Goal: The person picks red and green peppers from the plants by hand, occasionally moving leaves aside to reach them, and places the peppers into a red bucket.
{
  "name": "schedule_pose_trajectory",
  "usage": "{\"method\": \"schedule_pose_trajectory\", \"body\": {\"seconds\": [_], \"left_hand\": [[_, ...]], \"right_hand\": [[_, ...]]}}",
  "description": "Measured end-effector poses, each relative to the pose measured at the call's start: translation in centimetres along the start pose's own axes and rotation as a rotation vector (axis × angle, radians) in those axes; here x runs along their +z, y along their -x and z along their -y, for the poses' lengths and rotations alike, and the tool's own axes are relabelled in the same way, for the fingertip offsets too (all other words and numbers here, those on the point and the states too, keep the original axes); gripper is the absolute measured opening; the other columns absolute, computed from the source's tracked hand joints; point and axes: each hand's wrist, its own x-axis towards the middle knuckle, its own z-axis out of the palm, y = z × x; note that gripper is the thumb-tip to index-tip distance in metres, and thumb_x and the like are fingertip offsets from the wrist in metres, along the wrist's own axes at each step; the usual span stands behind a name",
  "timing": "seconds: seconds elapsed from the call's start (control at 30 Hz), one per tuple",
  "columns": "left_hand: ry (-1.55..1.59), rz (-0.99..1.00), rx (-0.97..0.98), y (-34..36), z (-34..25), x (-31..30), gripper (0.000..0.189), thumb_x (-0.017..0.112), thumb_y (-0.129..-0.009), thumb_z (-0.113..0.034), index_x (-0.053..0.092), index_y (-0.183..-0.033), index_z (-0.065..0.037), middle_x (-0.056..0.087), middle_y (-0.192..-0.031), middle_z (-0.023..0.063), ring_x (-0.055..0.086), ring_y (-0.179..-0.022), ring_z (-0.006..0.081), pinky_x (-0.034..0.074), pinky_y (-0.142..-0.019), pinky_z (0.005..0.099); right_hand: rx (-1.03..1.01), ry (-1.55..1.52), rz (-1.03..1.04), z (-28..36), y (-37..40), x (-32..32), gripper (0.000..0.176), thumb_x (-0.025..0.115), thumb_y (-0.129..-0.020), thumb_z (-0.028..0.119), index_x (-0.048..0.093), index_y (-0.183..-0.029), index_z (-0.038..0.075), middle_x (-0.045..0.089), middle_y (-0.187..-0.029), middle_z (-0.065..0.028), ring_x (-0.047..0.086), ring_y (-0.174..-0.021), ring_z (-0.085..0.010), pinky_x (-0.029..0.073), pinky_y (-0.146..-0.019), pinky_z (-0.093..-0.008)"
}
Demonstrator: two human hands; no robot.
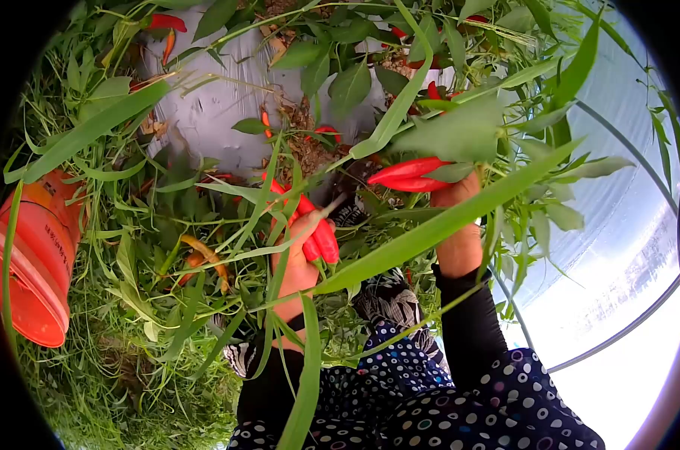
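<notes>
My left hand [298,274] is closed around several long red chili peppers [324,240], whose tips stick out past my fingers. Grass blades cross in front of this hand. To its right, my right hand [460,244] is raised among the leaves, its fingers partly covered by a leaf. Red chili peppers [406,174] jut out leftward from it, and it appears closed on their stem end. Other ripe peppers hang nearby, such as a small red pepper [326,133] near the soil.
An orange-red bucket [32,259] lies tilted in the grass at left. Silvery plastic mulch [220,90] covers the bed ahead. A long grass blade [445,221] crosses the view. Curved pipes [625,330] and plastic sheeting [550,247] stand at right. Yellowish withered peppers [208,259] lie near the bucket.
</notes>
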Motion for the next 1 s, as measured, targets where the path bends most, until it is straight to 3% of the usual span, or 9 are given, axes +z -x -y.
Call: {"method": "schedule_pose_trajectory", "body": {"seconds": [0.1,0.43,0.5,0.57,0.63,0.77,0.83,0.9,1.0], "left_hand": [[0.014,-0.128,0.029,-0.1,0.5,-0.4,0.043,0.067,-0.070,-0.009,0.048,-0.107,-0.006,0.054,-0.079,0.0065,0.056,-0.073,0.0197,0.048,-0.068,0.0336],[0.013,-0.040,-0.028,0.6,-1.3,-0.8,0.042,0.066,-0.071,-0.010,0.048,-0.109,-0.006,0.057,-0.084,0.0076,0.057,-0.076,0.0197,0.048,-0.066,0.0331],[0.015,-0.036,-0.048,0.9,-1.5,-0.6,0.036,0.066,-0.072,-0.010,0.053,-0.105,-0.006,0.058,-0.081,0.0047,0.058,-0.076,0.0183,0.048,-0.067,0.0328],[0.022,-0.109,-0.006,1.3,-1.6,-0.1,0.031,0.064,-0.075,-0.010,0.054,-0.104,-0.005,0.059,-0.079,0.0062,0.058,-0.072,0.0187,0.047,-0.065,0.0316],[0.012,-0.098,-0.022,0.9,-1.3,-0.8,0.036,0.064,-0.074,-0.011,0.050,-0.106,-0.006,0.058,-0.082,0.0076,0.057,-0.075,0.0195,0.047,-0.066,0.0315],[-0.015,-0.066,-0.042,1.3,-2.2,-0.1,0.036,0.064,-0.074,-0.012,0.047,-0.106,-0.006,0.058,-0.083,0.0085,0.057,-0.077,0.0199,0.047,-0.066,0.0309],[-0.013,-0.054,-0.045,1.0,-1.7,-1.1,0.032,0.062,-0.077,-0.012,0.050,-0.105,-0.004,0.059,-0.086,0.0099,0.057,-0.075,0.0205,0.047,-0.066,0.0318],[-0.012,-0.043,-0.058,1.0,-1.5,-1.2,0.028,0.061,-0.079,-0.012,0.053,-0.104,-0.002,0.060,-0.088,0.0114,0.058,-0.072,0.0211,0.048,-0.066,0.0326],[0.020,-0.029,-0.072,1.1,-1.7,-0.6,0.034,0.063,-0.075,-0.012,0.048,-0.105,-0.006,0.058,-0.084,0.0086,0.057,-0.077,0.0189,0.047,-0.065,0.0308]], "right_hand": [[-0.008,-0.055,0.005,2.3,-0.7,0.9,0.022,0.052,-0.087,0.022,0.055,-0.096,0.002,0.058,-0.091,-0.0106,0.058,-0.078,-0.0205,0.047,-0.067,-0.0302],[0.067,-0.237,0.050,7.8,1.4,0.9,0.028,0.049,-0.089,0.029,0.054,-0.096,0.003,0.058,-0.086,-0.0094,0.056,-0.074,-0.0215,0.046,-0.065,-0.0307],[0.167,-0.300,0.365,7.9,2.5,-1.4,0.025,0.050,-0.089,0.031,0.053,-0.086,0.006,0.052,-0.084,-0.0074,0.047,-0.076,-0.0187,0.041,-0.073,-0.0299],[0.223,-0.387,0.391,8.7,4.0,-2.0,0.025,0.048,-0.090,0.031,0.049,-0.080,0.007,0.048,-0.078,-0.0051,0.041,-0.070,-0.0178,0.039,-0.064,-0.0290],[0.481,-0.512,0.594,9.2,5.1,-3.1,0.025,0.046,-0.090,0.032,0.047,-0.080,0.009,0.047,-0.077,-0.0040,0.041,-0.073,-0.0171,0.040,-0.061,-0.0300],[0.550,-0.555,0.415,9.1,8.5,-3.1,0.028,0.050,-0.087,0.033,0.039,-0.070,0.014,0.037,-0.065,0.0038,0.036,-0.062,-0.0105,0.032,-0.056,-0.0263],[0.376,-0.162,0.578,9.3,11.0,-3.0,0.032,0.060,-0.080,0.036,0.039,-0.069,0.015,0.038,-0.066,0.0032,0.038,-0.061,-0.0107,0.032,-0.056,-0.0247],[0.501,-0.210,0.529,9.3,13.9,-1.8,0.032,0.067,-0.071,0.027,0.041,-0.069,0.010,0.039,-0.062,-0.0024,0.042,-0.058,-0.0154,0.038,-0.052,-0.0292],[0.458,-0.186,0.413,5.7,12.9,-1.0,0.019,0.065,-0.072,0.012,0.049,-0.080,0.007,0.044,-0.065,-0.0024,0.048,-0.060,-0.0174,0.043,-0.054,-0.0303]]}}
